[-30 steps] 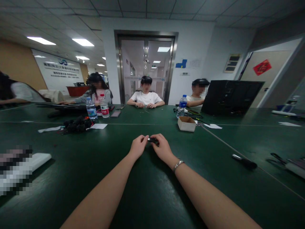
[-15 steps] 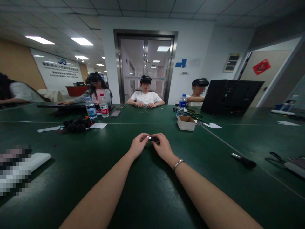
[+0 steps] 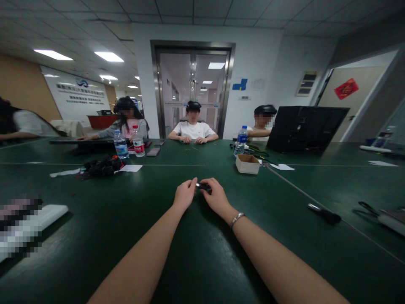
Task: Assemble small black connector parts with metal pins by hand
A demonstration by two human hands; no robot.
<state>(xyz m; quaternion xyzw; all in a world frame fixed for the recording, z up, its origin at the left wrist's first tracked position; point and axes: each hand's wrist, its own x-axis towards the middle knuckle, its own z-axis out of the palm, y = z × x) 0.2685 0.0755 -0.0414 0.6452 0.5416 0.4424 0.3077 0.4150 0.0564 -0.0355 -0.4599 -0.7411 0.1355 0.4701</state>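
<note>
Over the green table, both my hands meet at a small black cylindrical object with a shiny silver end [image 3: 202, 186]. My right hand [image 3: 217, 197], with a silver bracelet at its wrist, has its thumb and fingers closed around the black part. At the silver end, my left hand [image 3: 185, 195] is closed with its thumb pointing up, its fingertips mostly hidden. The object lies roughly level between them, and its exact kind is too small to make out. To the right, a similar but longer black piece with a silver end [image 3: 323, 213] lies on the table.
A small open cardboard box [image 3: 247, 164] stands ahead on the right, near a water bottle [image 3: 241, 141] and a black monitor [image 3: 306, 128]. Left ahead are a tangle of black cables [image 3: 103, 166] and two bottles. Several people sit across the green table [image 3: 152, 253].
My left hand has turned slightly and its thumb now points up along the silver end. The right hand stays nearly in place on the black part.
</note>
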